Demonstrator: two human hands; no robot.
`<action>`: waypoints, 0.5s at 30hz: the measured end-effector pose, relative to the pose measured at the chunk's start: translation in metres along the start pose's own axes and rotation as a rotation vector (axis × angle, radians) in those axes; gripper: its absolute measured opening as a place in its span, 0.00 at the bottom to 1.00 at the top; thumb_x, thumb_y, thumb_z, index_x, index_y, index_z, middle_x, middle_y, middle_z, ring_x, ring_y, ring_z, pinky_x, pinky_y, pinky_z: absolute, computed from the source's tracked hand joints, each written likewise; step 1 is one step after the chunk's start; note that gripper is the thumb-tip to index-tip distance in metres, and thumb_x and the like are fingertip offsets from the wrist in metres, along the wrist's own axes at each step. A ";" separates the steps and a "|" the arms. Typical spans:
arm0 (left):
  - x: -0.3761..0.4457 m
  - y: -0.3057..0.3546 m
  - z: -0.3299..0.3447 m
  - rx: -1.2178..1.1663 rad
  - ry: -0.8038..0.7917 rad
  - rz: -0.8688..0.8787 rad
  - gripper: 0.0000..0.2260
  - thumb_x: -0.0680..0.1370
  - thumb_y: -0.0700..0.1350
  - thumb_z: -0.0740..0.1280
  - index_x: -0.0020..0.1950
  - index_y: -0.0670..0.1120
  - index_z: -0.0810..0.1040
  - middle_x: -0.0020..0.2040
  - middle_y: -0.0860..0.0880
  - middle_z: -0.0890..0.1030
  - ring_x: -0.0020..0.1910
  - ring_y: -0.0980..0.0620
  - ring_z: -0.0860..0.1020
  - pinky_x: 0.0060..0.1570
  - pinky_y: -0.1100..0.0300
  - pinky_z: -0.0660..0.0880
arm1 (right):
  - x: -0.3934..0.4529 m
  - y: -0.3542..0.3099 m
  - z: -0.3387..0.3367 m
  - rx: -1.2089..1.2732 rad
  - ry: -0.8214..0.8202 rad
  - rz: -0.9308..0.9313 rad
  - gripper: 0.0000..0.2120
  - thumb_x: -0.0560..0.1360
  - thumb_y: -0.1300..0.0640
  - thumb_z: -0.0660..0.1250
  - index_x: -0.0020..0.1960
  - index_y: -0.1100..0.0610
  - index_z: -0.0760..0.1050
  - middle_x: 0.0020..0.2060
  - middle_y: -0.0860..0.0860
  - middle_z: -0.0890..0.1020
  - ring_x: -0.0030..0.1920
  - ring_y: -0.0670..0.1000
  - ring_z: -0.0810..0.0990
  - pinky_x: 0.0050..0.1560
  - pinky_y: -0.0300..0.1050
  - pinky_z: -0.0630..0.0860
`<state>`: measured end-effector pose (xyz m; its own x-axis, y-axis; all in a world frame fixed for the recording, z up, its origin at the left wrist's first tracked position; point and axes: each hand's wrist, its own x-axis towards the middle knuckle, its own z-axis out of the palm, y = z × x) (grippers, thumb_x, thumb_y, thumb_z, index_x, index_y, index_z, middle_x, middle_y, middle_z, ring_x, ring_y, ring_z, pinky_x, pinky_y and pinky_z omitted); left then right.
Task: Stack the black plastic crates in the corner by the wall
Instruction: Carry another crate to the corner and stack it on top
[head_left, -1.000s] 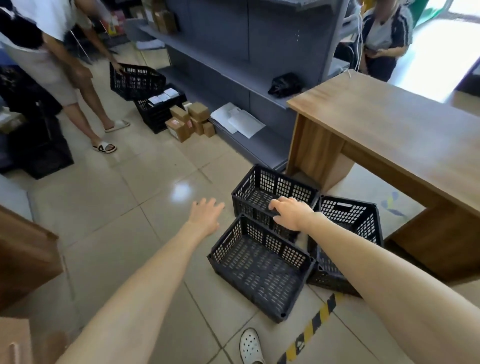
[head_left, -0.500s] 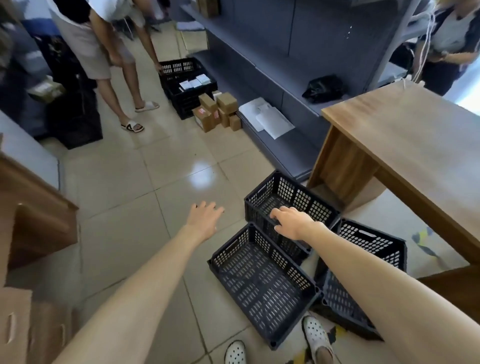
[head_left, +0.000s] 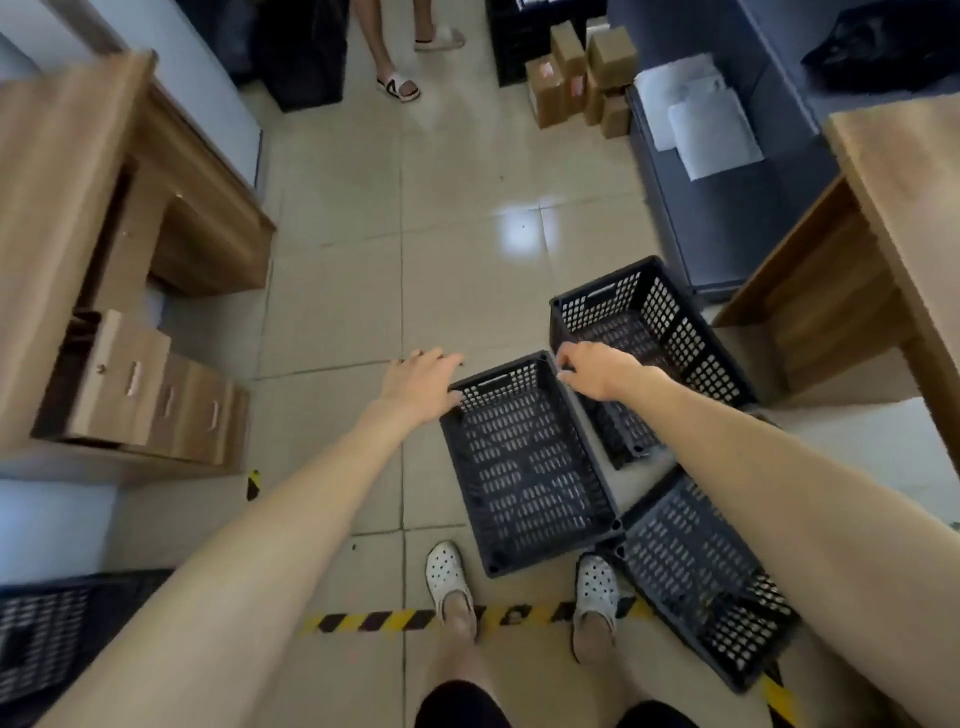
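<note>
**Both hands at the far rim of the middle crate**

Three black crates lie loose on the tiled floor, unstacked. The person stands at the striped tape (head_left: 363, 621), feet just behind the middle crate (head_left: 524, 467), likely to lift it squarely. The left hand (head_left: 421, 384) lies flat-fingered on its far-left corner; the right hand (head_left: 597, 369) curls over the far-right corner. The right crate (head_left: 696, 571) and far crate (head_left: 649, 338) touch it. Open floor lies left; a desk (head_left: 883, 218) crowds the right.
</note>
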<state>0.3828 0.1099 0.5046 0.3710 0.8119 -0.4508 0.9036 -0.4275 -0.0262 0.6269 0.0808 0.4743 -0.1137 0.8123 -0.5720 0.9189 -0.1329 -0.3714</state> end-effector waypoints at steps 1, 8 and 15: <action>-0.005 -0.001 0.013 -0.015 -0.025 -0.021 0.23 0.78 0.53 0.65 0.72 0.53 0.68 0.70 0.48 0.72 0.68 0.43 0.70 0.65 0.46 0.67 | 0.003 0.001 0.007 -0.011 -0.030 -0.013 0.17 0.81 0.52 0.57 0.66 0.58 0.69 0.62 0.59 0.76 0.60 0.60 0.76 0.60 0.53 0.73; -0.012 -0.006 0.091 -0.077 -0.171 -0.124 0.22 0.79 0.50 0.64 0.72 0.53 0.67 0.71 0.49 0.71 0.69 0.44 0.70 0.66 0.46 0.67 | 0.031 0.015 0.054 -0.025 -0.116 -0.021 0.15 0.81 0.50 0.56 0.65 0.55 0.70 0.59 0.56 0.78 0.57 0.59 0.77 0.57 0.55 0.74; 0.029 -0.006 0.160 -0.237 -0.170 -0.168 0.19 0.80 0.50 0.60 0.71 0.52 0.69 0.69 0.48 0.73 0.68 0.44 0.70 0.65 0.46 0.67 | 0.079 0.046 0.104 0.021 -0.100 0.070 0.15 0.82 0.46 0.54 0.61 0.53 0.70 0.55 0.54 0.79 0.53 0.57 0.77 0.50 0.52 0.74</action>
<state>0.3535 0.0727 0.3483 0.1897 0.7767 -0.6007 0.9812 -0.1728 0.0864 0.6207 0.0799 0.3354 -0.0880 0.7400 -0.6668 0.9179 -0.1999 -0.3429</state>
